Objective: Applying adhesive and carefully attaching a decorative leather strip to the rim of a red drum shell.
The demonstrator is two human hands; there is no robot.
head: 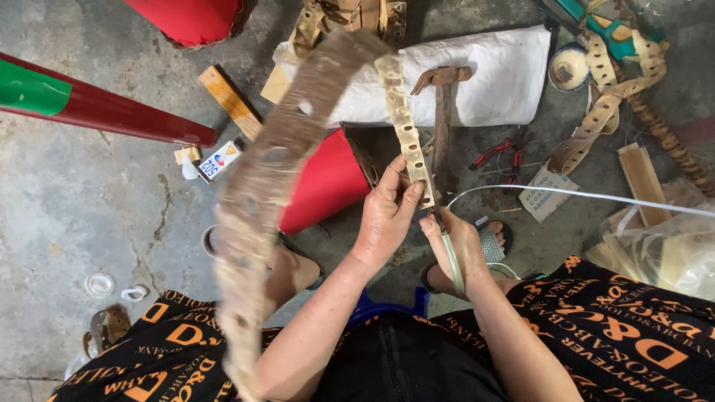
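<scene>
- While the left hand (387,212) pinches the lower end of a pale punched strip (406,126) at frame centre, its grip is closed on that strip.
- Just right, the right hand (458,242) is wrapped shut around a pale-handled tool (451,257); its tip is hidden behind the strip.
- Blurred and close, a wide brown perforated band (261,193) arcs down the left-centre, its lower end cut off.
- Beyond lie a rusty hammer (442,112) on a white sack (491,74), red pliers (500,155), rough concrete floor (82,186).

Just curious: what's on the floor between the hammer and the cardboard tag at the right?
In the head view, red-handled pliers lie between the hammer and the cardboard tag.
</scene>
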